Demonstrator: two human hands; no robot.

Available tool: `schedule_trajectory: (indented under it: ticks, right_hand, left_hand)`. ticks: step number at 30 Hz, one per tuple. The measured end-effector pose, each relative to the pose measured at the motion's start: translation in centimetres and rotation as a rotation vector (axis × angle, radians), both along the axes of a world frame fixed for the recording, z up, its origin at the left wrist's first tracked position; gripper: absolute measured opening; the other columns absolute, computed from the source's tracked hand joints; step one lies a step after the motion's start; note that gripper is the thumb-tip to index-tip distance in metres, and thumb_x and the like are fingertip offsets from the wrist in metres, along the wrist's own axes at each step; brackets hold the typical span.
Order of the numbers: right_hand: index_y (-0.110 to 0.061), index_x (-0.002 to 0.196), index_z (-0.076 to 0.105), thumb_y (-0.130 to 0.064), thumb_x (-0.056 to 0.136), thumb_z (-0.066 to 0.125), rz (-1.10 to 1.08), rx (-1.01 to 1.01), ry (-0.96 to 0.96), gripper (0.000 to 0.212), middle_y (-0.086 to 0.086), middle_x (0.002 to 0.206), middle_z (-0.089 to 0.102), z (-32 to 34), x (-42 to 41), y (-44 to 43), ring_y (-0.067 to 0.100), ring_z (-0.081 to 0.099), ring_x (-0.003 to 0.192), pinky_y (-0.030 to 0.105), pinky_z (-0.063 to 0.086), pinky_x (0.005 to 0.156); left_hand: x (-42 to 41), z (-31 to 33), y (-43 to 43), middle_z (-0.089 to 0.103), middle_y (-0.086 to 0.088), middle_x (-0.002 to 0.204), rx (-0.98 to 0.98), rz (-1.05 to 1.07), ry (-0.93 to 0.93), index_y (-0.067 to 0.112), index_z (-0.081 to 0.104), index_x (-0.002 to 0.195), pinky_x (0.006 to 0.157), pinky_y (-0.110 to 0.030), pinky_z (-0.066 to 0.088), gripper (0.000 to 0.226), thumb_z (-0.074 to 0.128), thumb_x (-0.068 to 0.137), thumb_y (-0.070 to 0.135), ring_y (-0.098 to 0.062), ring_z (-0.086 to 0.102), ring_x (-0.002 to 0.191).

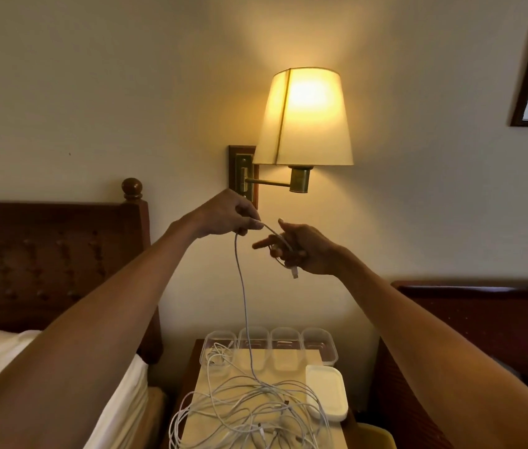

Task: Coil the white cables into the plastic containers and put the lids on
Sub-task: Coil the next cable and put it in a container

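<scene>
Both hands are raised well above the tabletop (290, 367). The left hand (224, 215) has its grip pinched on one white cable (242, 286). The right hand (304, 251), just to its right, has its fingers curled round the plug end, and the plug dangles below. From the left grip the cable's long axis drops near-vertically to the tangled pile (249, 406) in front of four open containers (321, 346). The cable looks thin, limp and uncoiled.

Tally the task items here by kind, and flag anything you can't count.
Containers: 4, in a row.
Lid stack: 1; the lids in it can't be counted.
Held cable: 1, gripped by the left hand and right hand.
Tangle of cables: 1; the strands can't be counted.
Total: 7.
</scene>
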State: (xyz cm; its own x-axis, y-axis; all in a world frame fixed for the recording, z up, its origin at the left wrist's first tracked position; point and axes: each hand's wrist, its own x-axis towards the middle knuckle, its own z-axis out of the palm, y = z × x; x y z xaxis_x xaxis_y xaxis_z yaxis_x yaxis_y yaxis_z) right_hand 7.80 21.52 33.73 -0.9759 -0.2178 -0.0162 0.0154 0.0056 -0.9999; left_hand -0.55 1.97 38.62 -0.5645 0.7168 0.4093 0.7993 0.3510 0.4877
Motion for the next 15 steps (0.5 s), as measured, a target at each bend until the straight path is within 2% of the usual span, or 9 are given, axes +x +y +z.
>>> schedule_trajectory:
  ticks: [4,9,13,15]
  right_hand:
    - [-0.002,0.116,0.055,-0.028,0.106,0.027,0.093,-0.201,-0.025,0.040,-0.004,0.055,0.039,1.1,0.9,0.8,0.008,0.026,0.042,0.017,0.027,0.043]
    - [-0.007,0.111,0.054,-0.027,0.105,0.031,0.205,-0.407,-0.004,0.032,-0.007,0.052,0.039,3.0,1.3,0.8,0.008,0.029,0.037,0.017,0.026,0.040]
    - [-0.005,0.115,0.055,-0.026,0.105,0.032,0.144,-0.586,0.144,0.032,-0.006,0.053,0.043,6.0,1.5,0.0,0.007,0.030,0.036,0.017,0.025,0.038]
    - [-0.005,0.117,0.054,-0.026,0.106,0.032,0.109,-0.679,0.193,0.033,-0.006,0.054,0.045,7.4,1.8,-0.3,0.008,0.029,0.036,0.017,0.028,0.037]
  left_hand:
    - [-0.6,-2.0,0.0,0.068,-0.005,0.090,0.169,0.027,-0.081,0.013,0.072,0.099,0.079,-0.036,0.059,0.011,0.067,0.092,0.019,-0.022,0.067,0.082]
    - [-0.1,-4.7,1.4,0.066,-0.017,0.093,0.297,0.043,-0.259,0.012,0.067,0.098,0.084,-0.045,0.057,0.019,0.048,0.103,0.014,-0.023,0.064,0.083]
    - [0.4,-4.8,2.6,0.067,-0.014,0.092,0.194,-0.022,-0.457,0.014,0.056,0.101,0.085,-0.046,0.054,0.023,0.038,0.107,0.026,-0.027,0.070,0.089]
    - [0.1,-3.9,2.9,0.064,-0.016,0.087,0.176,-0.017,-0.488,0.012,0.054,0.100,0.083,-0.048,0.056,0.023,0.036,0.107,0.023,-0.030,0.070,0.085]
